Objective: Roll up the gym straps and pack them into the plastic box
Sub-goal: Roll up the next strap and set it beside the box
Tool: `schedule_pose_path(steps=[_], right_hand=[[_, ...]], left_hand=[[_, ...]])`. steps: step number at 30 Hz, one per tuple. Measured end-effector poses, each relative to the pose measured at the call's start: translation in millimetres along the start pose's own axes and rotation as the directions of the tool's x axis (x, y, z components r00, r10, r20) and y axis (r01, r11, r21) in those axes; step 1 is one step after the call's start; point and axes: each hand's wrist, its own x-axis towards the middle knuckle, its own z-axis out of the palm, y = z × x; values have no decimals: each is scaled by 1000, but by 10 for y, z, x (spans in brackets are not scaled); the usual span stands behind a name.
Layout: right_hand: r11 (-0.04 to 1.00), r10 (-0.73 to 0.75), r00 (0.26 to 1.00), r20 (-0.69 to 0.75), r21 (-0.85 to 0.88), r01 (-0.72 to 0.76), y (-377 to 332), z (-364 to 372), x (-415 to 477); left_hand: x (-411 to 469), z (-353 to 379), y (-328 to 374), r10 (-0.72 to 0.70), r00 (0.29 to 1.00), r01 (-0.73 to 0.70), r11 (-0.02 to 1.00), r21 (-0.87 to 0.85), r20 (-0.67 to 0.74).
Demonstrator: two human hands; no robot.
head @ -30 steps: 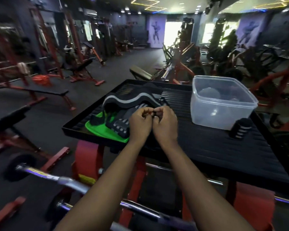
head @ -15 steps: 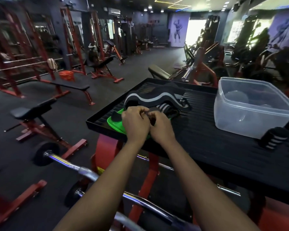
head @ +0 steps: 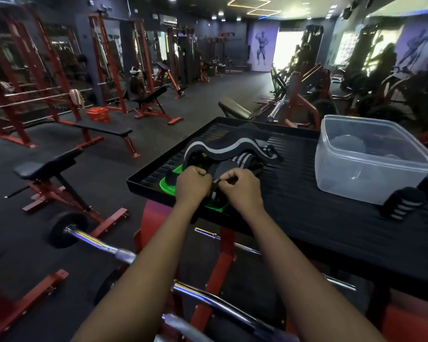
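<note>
The hands, knuckle to knuckle half a second ago, have drawn slightly apart. The left hand [head: 192, 186] and right hand [head: 240, 191] both curl tight on a black striped strap [head: 214, 192] at the near edge of the black tray [head: 294, 218]. Its long axis runs away from the person, toward the strap pile [head: 232, 153] lying on a green pad [head: 167, 187]. Farther right, a rolled strap [head: 403, 202] sits just beside the clear plastic box [head: 371, 183]; what the box holds is unclear
</note>
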Motion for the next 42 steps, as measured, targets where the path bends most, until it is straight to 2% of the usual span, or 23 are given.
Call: schedule_pose_path(steps=[2, 3, 4, 6, 9, 11, 13, 14, 17, 19, 20, 22, 25, 29, 32, 33, 35, 36, 38, 40, 42], right_hand=[[977, 121, 993, 13, 173, -122, 40, -13, 11], [932, 205, 978, 32, 297, -205, 54, -11, 21], [855, 287, 956, 59, 433, -284, 56, -6, 28], [626, 415, 898, 145, 670, -398, 59, -22, 53], [362, 404, 856, 322, 804, -472, 61, -167, 32], [256, 341, 837, 428, 814, -521, 61, -306, -20], [317, 327, 832, 449, 777, -544, 84, -432, -59], [409, 356, 839, 411, 739, -535, 106, -460, -56], [744, 460, 882, 105, 497, -447, 223, -510, -20], [868, 424, 905, -37, 301, -394, 309, -536, -10], [881, 406, 913, -46, 287, -377, 341, -564, -12], [836, 425, 905, -21, 392, -384, 358, -586, -22], [771, 460, 888, -22, 506, -387, 378, -561, 12], [774, 490, 870, -54, 487, -406, 350, -628, 49], [766, 535, 834, -137, 495, -410, 330, -750, 24], [774, 539, 824, -173, 486, -405, 331, -779, 14], [810, 525, 818, -235, 433, -395, 348, -807, -9], [823, 515, 815, -265, 419, -384, 353, -816, -20], [851, 479, 808, -344, 409, -330, 350, -820, -46], [875, 436, 790, -432, 409, -259, 330, -838, -79], [901, 386, 772, -505, 384, -199, 300, -865, -103]], left_hand=[[15, 6, 12, -37, 999, 37, 999, -13, 20], [17, 13, 22, -48, 999, 48, 999, -21, 25], [24, 26, 30, -55, 998, 57, 998, -41, 31], [21, 45, 66, -47, 997, 53, 992, -114, 55], [-12, 63, 134, -65, 989, 95, 969, -228, 136], [-20, 98, 156, -58, 979, 105, 965, -239, 196], [-39, 153, 191, -3, 978, 41, 983, -180, 209], [-47, 178, 207, 15, 980, 12, 991, -133, 200], [-107, 270, 295, 63, 990, -53, 995, -82, 127], [-140, 333, 336, 85, 993, -72, 986, -149, 78], [-146, 372, 348, 85, 993, -67, 975, -214, 79], [-151, 411, 348, 85, 990, -43, 943, -331, 112], [-149, 426, 346, 79, 984, -20, 937, -349, 157], [-177, 358, 344, 43, 999, -42, 997, -65, 28], [-234, 329, 346, 165, 986, -161, 975, 151, -18], [-267, 343, 358, 252, 967, -235, 934, 267, -28], [-349, 412, 394, 440, 898, -369, 786, 495, -29], [-394, 454, 421, 529, 848, -419, 707, 570, -33], [-444, 524, 484, 638, 770, -516, 609, 602, 14], [-414, 608, 498, 623, 769, -568, 563, 600, 144], [-349, 670, 496, 536, 801, -568, 536, 625, 268]])
